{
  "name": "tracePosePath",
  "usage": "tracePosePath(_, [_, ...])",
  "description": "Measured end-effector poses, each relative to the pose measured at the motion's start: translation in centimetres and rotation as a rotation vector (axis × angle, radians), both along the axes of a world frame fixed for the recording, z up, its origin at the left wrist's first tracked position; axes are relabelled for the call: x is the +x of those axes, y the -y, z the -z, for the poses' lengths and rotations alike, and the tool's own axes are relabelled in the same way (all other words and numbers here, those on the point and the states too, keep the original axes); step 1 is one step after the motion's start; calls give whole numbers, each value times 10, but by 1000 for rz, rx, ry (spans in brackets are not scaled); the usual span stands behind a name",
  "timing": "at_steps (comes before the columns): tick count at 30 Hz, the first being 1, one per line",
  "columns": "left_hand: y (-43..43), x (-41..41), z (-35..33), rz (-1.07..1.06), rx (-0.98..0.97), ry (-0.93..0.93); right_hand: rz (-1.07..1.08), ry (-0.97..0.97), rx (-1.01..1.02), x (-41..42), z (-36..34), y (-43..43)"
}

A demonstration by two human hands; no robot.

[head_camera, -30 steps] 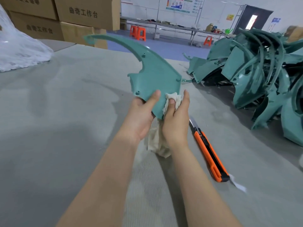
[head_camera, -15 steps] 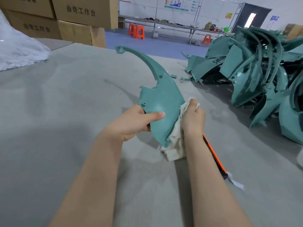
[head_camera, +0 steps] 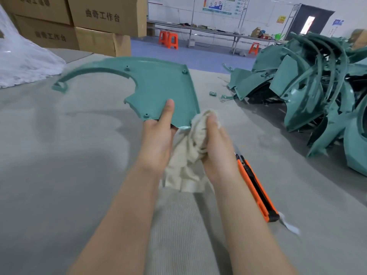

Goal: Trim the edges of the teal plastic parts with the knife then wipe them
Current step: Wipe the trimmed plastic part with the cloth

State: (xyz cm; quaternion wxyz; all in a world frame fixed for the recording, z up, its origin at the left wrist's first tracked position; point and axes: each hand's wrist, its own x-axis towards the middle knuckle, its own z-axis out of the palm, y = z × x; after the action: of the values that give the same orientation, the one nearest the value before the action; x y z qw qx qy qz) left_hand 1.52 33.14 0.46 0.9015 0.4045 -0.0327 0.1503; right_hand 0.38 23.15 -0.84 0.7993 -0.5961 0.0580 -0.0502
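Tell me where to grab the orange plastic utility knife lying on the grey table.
Grip the orange utility knife mid-handle, from above and its right side: it lies flat on the grey table, blade end pointing away, with the right forearm close along its left.

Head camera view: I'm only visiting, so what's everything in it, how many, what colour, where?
flat teal plastic part with a long curved arm: one, teal, held above the table's middle
cream cloth rag: one, cream, bunched by that part's near right corner
snap-blade utility knife: one, orange and black, on the table right of the forearms
pile of teal plastic parts: many, teal, table's far right
ribbed table cover: one, grey, under everything
cardboard boxes: four in view, brown, stacked far left
plastic sheeting: one heap, white, left edge
plastic stools: at least two, orange, blue floor behind
left hand: grips the part's near edge
right hand: grips the rag
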Motion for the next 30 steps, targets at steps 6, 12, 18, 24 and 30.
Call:
tracePosePath(6, [16,-5,6,-102,240,-10,-38,68,266,-7,-1,-19])
tracePosePath(12, [26,-7,5,-34,190,-17,79,53,322,-7,0,-10])
tracePosePath(18, [22,-7,5,-90,116,-13,-153,0,478,-9,-1,-18])
tracePosePath(24, [19,-7,2,69,-48,-36,3,150,88,-2,6,-11])
tracePosePath(30, [-1,-3,-5,110,-50,7,231,369,-577,0,11,4])
